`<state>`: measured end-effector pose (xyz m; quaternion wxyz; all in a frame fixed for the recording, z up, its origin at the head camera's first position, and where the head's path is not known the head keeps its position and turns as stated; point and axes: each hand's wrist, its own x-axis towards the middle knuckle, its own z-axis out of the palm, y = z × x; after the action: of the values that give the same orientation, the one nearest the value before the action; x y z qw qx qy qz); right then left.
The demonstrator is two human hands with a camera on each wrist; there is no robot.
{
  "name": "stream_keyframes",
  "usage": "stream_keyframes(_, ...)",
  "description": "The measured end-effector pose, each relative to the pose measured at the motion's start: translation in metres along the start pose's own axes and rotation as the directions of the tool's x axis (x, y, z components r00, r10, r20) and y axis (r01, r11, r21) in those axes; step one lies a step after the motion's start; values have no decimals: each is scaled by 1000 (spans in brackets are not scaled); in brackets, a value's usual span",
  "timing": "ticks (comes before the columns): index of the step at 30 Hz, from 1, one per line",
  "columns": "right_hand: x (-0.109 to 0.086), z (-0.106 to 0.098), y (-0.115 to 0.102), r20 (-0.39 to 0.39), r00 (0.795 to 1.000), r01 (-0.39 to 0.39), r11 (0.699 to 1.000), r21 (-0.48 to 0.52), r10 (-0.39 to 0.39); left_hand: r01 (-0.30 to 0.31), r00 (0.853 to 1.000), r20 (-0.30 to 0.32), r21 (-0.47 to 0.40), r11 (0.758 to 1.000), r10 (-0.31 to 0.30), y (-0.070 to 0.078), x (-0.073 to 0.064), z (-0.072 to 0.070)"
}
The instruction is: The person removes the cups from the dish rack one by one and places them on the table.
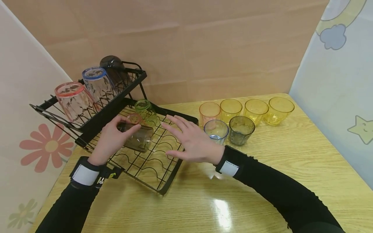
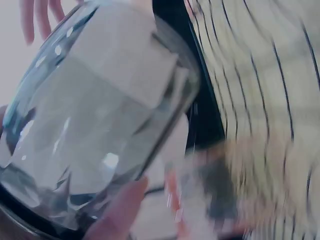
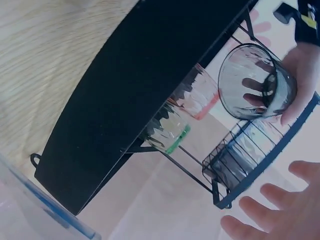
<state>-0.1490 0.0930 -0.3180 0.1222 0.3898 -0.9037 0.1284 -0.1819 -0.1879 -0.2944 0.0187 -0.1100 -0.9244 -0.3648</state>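
My left hand (image 1: 109, 140) grips a dark grey glass (image 1: 140, 139), tilted on its side above the lower tier of a black wire drying rack (image 1: 170, 179). In the left wrist view this glass (image 2: 100, 115) fills much of the picture, a fingertip against its side. Fingers show through the glass (image 3: 245, 85) in the right wrist view. My right hand (image 1: 193, 142) is spread over the rack's right side, holding nothing. Just behind the held glass, a green glass (image 1: 147, 113) and a partly hidden pink glass (image 1: 134, 118) stand upside down in the lower tier.
On the upper tier sit a pink-rimmed glass (image 1: 75, 102), a blue-rimmed glass (image 1: 99, 84) and a dark glass (image 1: 115, 71). Right of the rack, a pink glass (image 1: 209, 111), blue-rimmed glass (image 1: 216, 132), grey glass (image 1: 242, 131) and several yellow glasses (image 1: 256, 111) stand on the wooden table (image 1: 276, 155).
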Motion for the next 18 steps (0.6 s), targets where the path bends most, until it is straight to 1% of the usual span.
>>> stream_keyframes(2, -2, -1, 0, -58, 998, 0, 999, 37, 2, -17, 1000, 3, -115, 993, 17, 4, 1, 9)
stream_keyframes(4, -4, -1, 1, -124, 992, 6, 997, 74, 3, -33, 999, 4, -219, 975, 34, 9, 2, 19)
stream_keyframes(6, -6, 0, 1, -187, 982, 19, 995, 103, 0, -48, 999, 5, -326, 944, 53, 14, 3, 28)
stream_keyframes(8, -8, 0, 1, -250, 968, 44, 991, 125, -11, -49, 998, 8, -429, 902, 57, 21, 5, 37)
stream_keyframes(11, -12, -1, 1, -334, 942, 80, 985, 154, -25, -19, 999, 24, -573, 819, 40, 34, 7, 51)
stream_keyframes(13, -14, -1, 1, -383, 923, 100, 980, 170, -28, 2, 999, 35, -657, 754, 28, 43, 7, 60)
stream_keyframes(16, -16, -3, -1, -450, 893, 116, 976, 184, -21, 30, 998, 63, -752, 658, 26, 57, 5, 73)
stream_keyframes(17, -17, -4, -1, -472, 882, 119, 975, 186, -18, 41, 996, 80, -776, 629, 33, 62, 4, 77)
stream_keyframes(18, -17, -5, -2, -496, 868, 124, 974, 187, -15, 57, 994, 98, -803, 593, 37, 67, 2, 82)
